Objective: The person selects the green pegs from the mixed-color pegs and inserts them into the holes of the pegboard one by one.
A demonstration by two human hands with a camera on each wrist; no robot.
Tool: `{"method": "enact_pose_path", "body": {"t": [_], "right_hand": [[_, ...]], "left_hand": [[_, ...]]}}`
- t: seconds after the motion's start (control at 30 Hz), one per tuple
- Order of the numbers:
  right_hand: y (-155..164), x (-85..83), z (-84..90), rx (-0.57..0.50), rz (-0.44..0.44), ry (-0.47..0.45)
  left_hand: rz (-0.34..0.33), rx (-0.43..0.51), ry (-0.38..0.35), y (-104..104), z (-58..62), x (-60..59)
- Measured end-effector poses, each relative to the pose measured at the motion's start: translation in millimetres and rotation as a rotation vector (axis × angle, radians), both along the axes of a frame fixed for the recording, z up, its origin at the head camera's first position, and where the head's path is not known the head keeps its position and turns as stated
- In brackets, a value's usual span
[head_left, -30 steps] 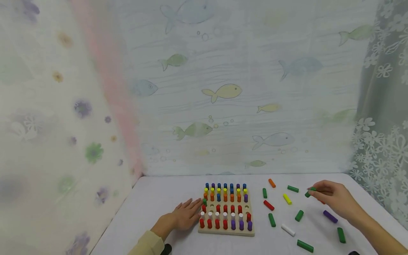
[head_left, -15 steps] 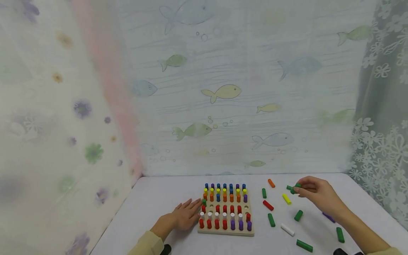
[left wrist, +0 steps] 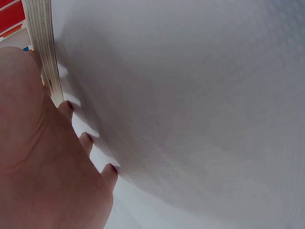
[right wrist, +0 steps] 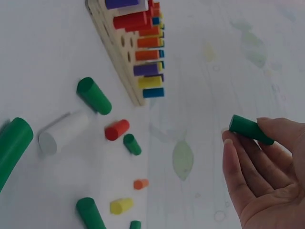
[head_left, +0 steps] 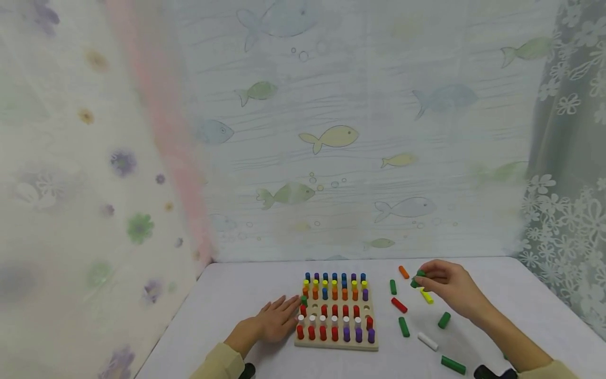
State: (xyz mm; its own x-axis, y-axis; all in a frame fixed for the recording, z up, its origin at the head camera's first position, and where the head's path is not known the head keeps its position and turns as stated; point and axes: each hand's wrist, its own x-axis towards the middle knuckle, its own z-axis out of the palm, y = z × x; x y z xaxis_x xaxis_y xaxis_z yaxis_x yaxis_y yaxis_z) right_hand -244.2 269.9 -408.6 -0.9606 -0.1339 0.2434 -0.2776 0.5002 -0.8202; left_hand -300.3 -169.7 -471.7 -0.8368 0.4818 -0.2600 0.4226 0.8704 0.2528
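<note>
My right hand (head_left: pixel 452 287) pinches a green peg (right wrist: pixel 250 129) between thumb and fingertips, above the loose pegs on the right of the table. To the left stands a wooden pegboard (head_left: pixel 338 345) with rows of upright blue, yellow, orange, red, white and purple pegs. A single green peg (head_left: pixel 304 300) stands at the left end of a row that has some bare holes. My left hand (head_left: pixel 275 322) lies flat with fingers extended, right at the board's left edge. In the left wrist view its fingers reach along the wooden board's side (left wrist: pixel 44 47).
Loose pegs lie on the white table (head_left: pixel 227 295) right of the board: several green ones, a red peg (head_left: pixel 399 305), a white peg (head_left: pixel 428 341), an orange peg (head_left: pixel 404 272) and a yellow peg (head_left: pixel 427 296). A fish-patterned curtain (head_left: pixel 360 173) hangs behind the table.
My right hand has moved left toward the board with the green peg, passing over the loose pegs. The left hand and the board have stayed in place.
</note>
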Motion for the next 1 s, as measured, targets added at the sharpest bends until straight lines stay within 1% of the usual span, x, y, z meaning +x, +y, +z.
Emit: {"method": "enact_pose_path", "body": {"t": [0.2,0.3,0.33,0.43,0.57,0.67,0.73,0.8,0.9,1.0], "right_hand": [[-13,-2.9,-1.3,-0.020,0.046,0.046],[-18,-4.3,-2.4,-0.015,0.048,0.049],[-19,-4.6,-2.7,-0.008,0.047,0.049],[-22,-5.6,-3.5,0.005,0.037,0.040],[-26,-7.3,-4.3,0.010,0.051,0.059],[-30,-8.6,-4.8,-0.006,0.061,0.067],[-32,-9.5,-5.5,-0.010,0.067,0.070],[-35,-10.8,-6.2,-0.006,0.068,0.073],[-39,-12.3,-7.4,0.004,0.068,0.076],[-44,-13.7,-8.1,0.010,0.070,0.080]], "left_hand": [[0.000,0.002,-0.011,0,3.5,1.4],[-0.008,0.008,-0.001,-1,0.5,0.0],[-0.016,0.008,0.008,-2,-2.4,-1.4],[-0.017,0.019,0.016,-2,-4.4,-1.8],[-0.005,0.020,0.009,0,-3.0,-1.2],[-0.016,0.021,0.008,-4,-10.4,-5.5],[-0.017,0.020,0.012,-4,-11.1,-6.2],[-0.013,0.018,0.005,-4,-10.3,-5.9],[0.006,0.002,0.010,1,-1.4,-1.0],[0.010,-0.009,0.010,2,1.1,0.4]]}}
